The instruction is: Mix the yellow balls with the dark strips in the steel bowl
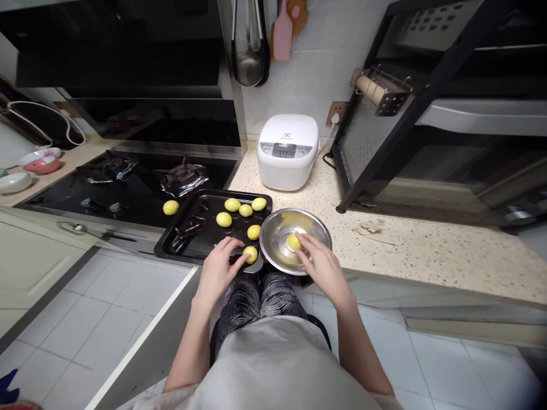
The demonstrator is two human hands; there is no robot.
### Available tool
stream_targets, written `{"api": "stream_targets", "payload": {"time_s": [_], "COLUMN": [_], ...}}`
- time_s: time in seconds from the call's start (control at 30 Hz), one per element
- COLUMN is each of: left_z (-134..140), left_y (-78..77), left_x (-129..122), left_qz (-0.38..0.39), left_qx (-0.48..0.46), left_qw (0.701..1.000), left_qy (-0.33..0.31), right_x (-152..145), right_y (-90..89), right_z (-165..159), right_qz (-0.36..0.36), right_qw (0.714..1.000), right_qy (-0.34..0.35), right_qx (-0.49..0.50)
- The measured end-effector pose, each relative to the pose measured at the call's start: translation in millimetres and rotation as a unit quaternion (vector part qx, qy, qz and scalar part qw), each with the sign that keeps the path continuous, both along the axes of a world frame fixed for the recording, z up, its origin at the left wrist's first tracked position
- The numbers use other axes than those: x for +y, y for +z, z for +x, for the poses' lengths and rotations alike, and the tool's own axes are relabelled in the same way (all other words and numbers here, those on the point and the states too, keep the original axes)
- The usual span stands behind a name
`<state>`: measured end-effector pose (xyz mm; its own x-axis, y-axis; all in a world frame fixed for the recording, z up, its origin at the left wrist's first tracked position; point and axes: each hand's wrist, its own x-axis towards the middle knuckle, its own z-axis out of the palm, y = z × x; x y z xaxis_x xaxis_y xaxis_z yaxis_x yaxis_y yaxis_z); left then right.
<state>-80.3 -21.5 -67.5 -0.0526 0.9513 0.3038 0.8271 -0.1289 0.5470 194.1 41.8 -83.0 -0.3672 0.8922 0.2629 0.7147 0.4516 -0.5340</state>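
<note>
My right hand (321, 261) is closed on a lemon (293, 242) inside a shiny steel bowl (318, 221). On the near right corner of a black baking tray (209, 242), my left hand (220, 265) has its thumb and forefinger against another lemon (250, 254). Just beyond it sits a further lemon (253, 232). Several more lemons (232, 204) lie towards the tray's far side. Small dark reddish, elongated pieces (187, 230) are scattered over the tray's left part; their kind is unclear.
A single lemon (171, 208) rests on the black gas hob (141, 196), left of the tray. Behind the bowl stands a white rice cooker (287, 154). A black rack (363, 136) with an oven fills the right. An open drawer or door (145, 341) juts out below the tray.
</note>
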Motion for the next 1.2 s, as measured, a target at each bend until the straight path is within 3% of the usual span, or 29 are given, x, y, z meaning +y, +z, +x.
{"api": "stream_targets", "payload": {"time_s": [0.17,0.3,0.47,0.57,0.7,0.8,0.97,1.2], "left_z": [7,11,12,23,45,59,72,77], "left_y": [-12.4,-15.7,3.0,16.8,18.4,11.9,11.6,16.4], "left_x": [7,11,11,18,44,66,79,77], "left_qz": [-0.056,-0.056,0.033,0.079,0.053,-0.008,-0.083,-0.094], "left_qx": [-0.032,-0.065,-0.145,-0.161,-0.094,0.006,0.147,0.183], "left_qw": [0.997,0.996,0.989,0.983,0.983,0.982,0.969,0.964], "left_qy": [-0.04,-0.036,-0.002,-0.039,-0.147,-0.189,-0.182,-0.169], "right_x": [-8,-11,-11,-11,-11,-12,-13,-11], "right_y": [0.3,2.6,1.8,0.3,-1.0,-0.9,0.0,-1.9], "right_z": [2,2,3,3,3,2,0,1], "right_qz": [0.012,0.024,0.041,0.048,0.055,0.059,0.064,0.069], "right_qw": [0.999,0.998,0.998,0.997,0.997,0.997,0.997,0.996], "right_qy": [0.013,0.027,0.034,0.035,0.033,0.028,0.024,0.027], "right_qx": [-0.031,-0.047,-0.043,-0.043,-0.044,-0.045,-0.046,-0.041]}}
